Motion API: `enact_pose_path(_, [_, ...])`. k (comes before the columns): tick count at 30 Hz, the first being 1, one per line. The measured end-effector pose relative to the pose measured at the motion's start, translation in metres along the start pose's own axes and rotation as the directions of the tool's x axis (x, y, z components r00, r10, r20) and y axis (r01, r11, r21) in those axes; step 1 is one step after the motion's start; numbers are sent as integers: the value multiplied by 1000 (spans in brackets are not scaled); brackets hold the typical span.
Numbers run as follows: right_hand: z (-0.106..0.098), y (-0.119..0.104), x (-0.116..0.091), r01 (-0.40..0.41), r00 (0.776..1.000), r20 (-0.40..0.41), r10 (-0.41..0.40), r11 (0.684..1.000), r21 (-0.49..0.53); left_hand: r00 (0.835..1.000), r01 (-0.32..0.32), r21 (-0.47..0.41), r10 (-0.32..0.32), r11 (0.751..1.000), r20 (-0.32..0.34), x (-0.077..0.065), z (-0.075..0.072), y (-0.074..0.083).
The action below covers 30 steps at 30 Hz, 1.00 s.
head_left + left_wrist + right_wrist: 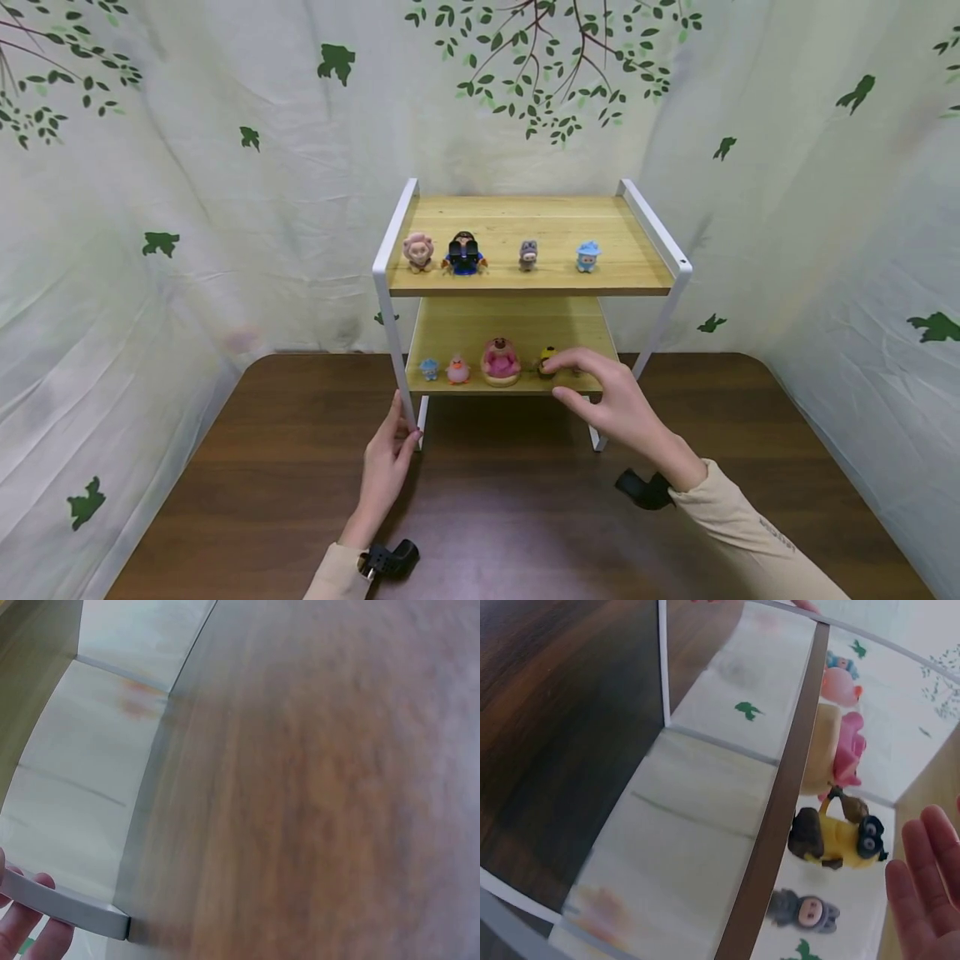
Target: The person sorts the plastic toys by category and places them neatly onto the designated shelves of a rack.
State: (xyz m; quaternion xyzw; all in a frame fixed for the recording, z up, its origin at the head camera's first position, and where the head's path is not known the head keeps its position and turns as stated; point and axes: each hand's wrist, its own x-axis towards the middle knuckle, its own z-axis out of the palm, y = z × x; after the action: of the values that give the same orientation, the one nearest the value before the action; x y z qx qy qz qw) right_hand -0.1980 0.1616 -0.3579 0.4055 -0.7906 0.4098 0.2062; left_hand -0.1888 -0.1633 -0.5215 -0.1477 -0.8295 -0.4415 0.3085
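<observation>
A two-tier shelf rack with white legs stands on the table. My left hand grips its front left leg low down; in the left wrist view the fingers go round the white bar. My right hand is by the lower tier's right end, thumb and fingers apart around a yellow Minion figure, not visibly holding it. A small grey figure beside it is mostly behind that hand in the head view. Leftward stand a pink bear, a pink chick-like figure and a small blue figure.
On the upper tier are a pale pink figure, a figure with big black glasses, a grey figure and a blue-hatted figure. The brown table extends in front. A leaf-patterned white curtain surrounds it.
</observation>
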Motion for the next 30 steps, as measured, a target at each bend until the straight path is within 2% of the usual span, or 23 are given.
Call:
enact_pose_path(11, [-16, 2, -20, -18, 999, -34, 17, 1000, -13, 997, 64, -57, -62, 996, 37, -1, -5, 3])
enact_pose_path(18, [-24, 3, -34, -27, 998, -65, 25, 999, -27, 998, 44, -90, -41, 995, 37, 0, -9, 12])
enact_pose_path(21, [-27, 5, -42, -48, 996, -76, 45, 998, -32, 997, 62, -79, -58, 995, 58, -1, -11, 13])
enact_pose_path(23, [-29, 6, -47, -68, 994, -84, 65, 997, -36, 995, 73, -74, -67, 995, 71, -2, -11, 6])
enact_pose_path(27, [-33, 7, -57, -115, 989, -95, 111, 992, -46, 996, 43, -23, -41, 999, 79, -3, -15, 7])
enact_pose_path(30, [-37, 8, -63, -132, 986, -114, 126, 990, -50, 997, 14, 52, -17, 999, 77, -3, -20, 8])
